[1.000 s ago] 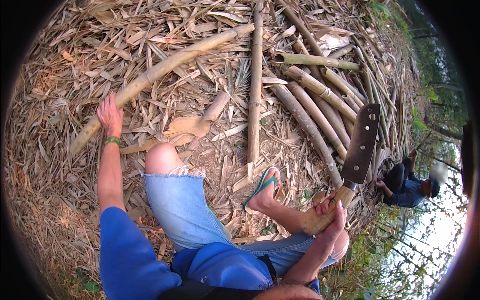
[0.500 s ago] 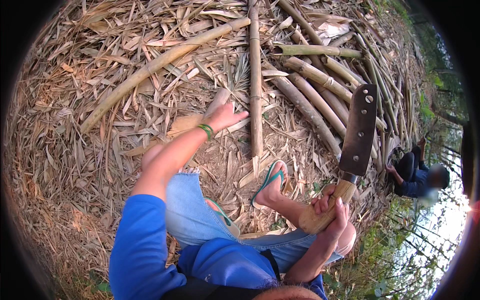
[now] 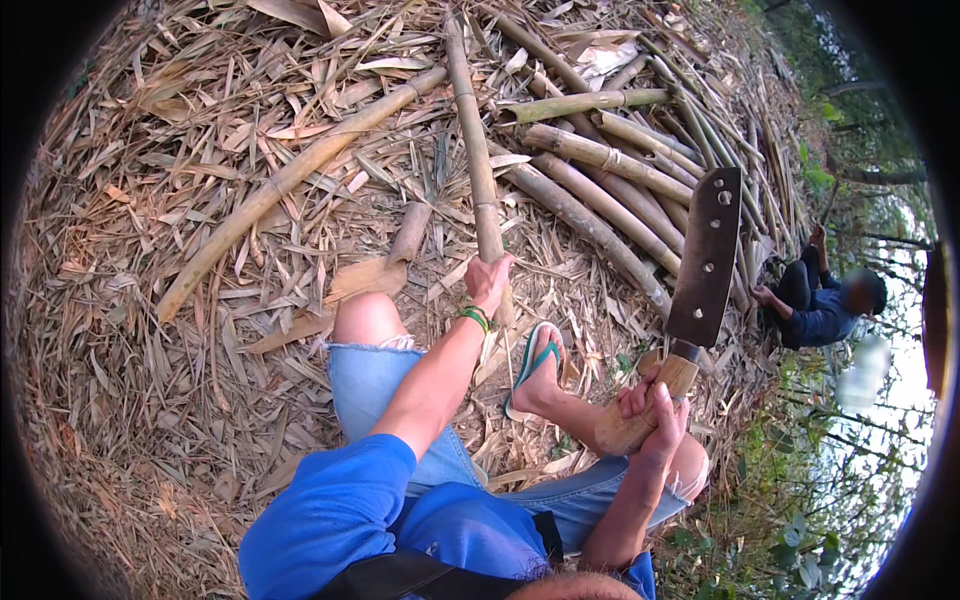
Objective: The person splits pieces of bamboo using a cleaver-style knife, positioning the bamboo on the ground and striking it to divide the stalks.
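Note:
My left hand is closed around the near end of a long bamboo pole, which runs away from me over the dry leaves. In my right hand is a cleaver with a broad dark blade, several holes or rivets along it, and a thick wooden handle. Its blade points up and away, above my right knee. Beside my left hand a short bamboo piece lies on the ground, close to a dry tan sheath.
Another bamboo pole lies slanted at the left. A heap of cut bamboo spreads at the right. Farther right a person in dark clothes crouches by the heap. My sandalled foot is near the pole's end.
My left hand has moved right from above the short bamboo piece and taken hold of the pole's near end. The cleaver stays in my right hand. The view has shifted slightly.

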The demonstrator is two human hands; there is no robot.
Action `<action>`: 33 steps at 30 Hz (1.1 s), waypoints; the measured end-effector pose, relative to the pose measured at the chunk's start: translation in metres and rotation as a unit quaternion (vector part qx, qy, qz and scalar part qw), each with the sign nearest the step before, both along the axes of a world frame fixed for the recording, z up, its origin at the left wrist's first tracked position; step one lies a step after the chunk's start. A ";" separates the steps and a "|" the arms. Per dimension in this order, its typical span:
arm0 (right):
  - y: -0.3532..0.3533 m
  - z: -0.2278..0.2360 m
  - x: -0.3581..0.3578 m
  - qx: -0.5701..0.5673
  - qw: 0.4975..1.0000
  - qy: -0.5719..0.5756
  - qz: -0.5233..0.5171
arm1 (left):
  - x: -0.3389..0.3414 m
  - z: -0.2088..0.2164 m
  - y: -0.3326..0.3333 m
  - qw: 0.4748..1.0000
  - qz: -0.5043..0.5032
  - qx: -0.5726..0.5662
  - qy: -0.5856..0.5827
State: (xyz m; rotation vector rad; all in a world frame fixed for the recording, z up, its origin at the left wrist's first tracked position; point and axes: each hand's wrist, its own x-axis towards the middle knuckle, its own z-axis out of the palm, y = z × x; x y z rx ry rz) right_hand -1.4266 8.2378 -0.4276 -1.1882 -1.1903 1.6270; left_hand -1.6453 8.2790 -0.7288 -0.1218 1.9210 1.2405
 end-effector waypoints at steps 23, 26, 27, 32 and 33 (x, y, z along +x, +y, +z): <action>0.088 -0.123 -0.138 0.045 0.920 -0.059 0.386 | 0.144 0.003 -0.155 0.939 0.296 -0.060 0.164; 0.074 -0.126 -0.153 0.041 0.897 -0.057 0.436 | 0.187 -0.033 -0.160 0.921 0.334 -0.133 0.152; 0.069 -0.127 -0.155 0.034 0.889 -0.053 0.454 | 0.198 -0.040 -0.160 0.917 0.338 -0.155 0.143; 0.038 -0.138 -0.162 0.038 0.838 -0.046 0.543 | 0.241 -0.064 -0.172 0.912 0.347 -0.177 0.126; 0.037 -0.141 -0.165 0.059 0.834 -0.046 0.546 | 0.240 -0.053 -0.167 0.911 0.348 -0.183 0.122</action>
